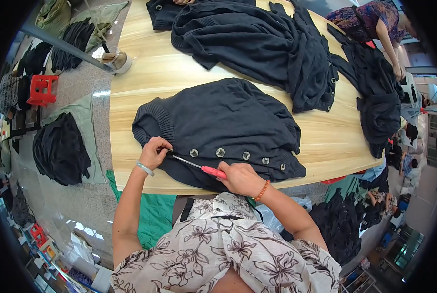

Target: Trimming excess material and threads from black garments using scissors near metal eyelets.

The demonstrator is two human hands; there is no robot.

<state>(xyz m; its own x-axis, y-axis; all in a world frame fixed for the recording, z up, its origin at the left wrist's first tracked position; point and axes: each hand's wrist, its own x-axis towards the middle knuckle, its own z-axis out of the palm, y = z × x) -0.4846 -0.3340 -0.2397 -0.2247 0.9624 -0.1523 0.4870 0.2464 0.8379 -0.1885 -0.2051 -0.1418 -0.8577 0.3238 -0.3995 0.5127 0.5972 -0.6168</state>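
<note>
A black knitted sweater (pixel 218 117) lies on the table in front of me, its ribbed collar (pixel 152 122) at the left. Several large dark, shiny buttons (pixel 220 152) run along its near edge. My left hand (pixel 155 151) is closed in a pinch at this edge, just below the collar. In my right hand (pixel 243 178) is a red-handled tool (pixel 212 171) with a thin metal shaft. Its shaft points left across the sweater, and the tip comes close to my left fingers. What exactly the left fingertips pinch is small and partly covered.
More black sweaters (pixel 247 44) are spread on the wooden table (pixel 130 88) beyond mine. A clear tub (pixel 118 61) stands at the table's left edge. At the right edge, another person (pixel 374 22) handles black garments. A red stool (pixel 43 90) and a garment pile (pixel 62 149) are on the floor at left.
</note>
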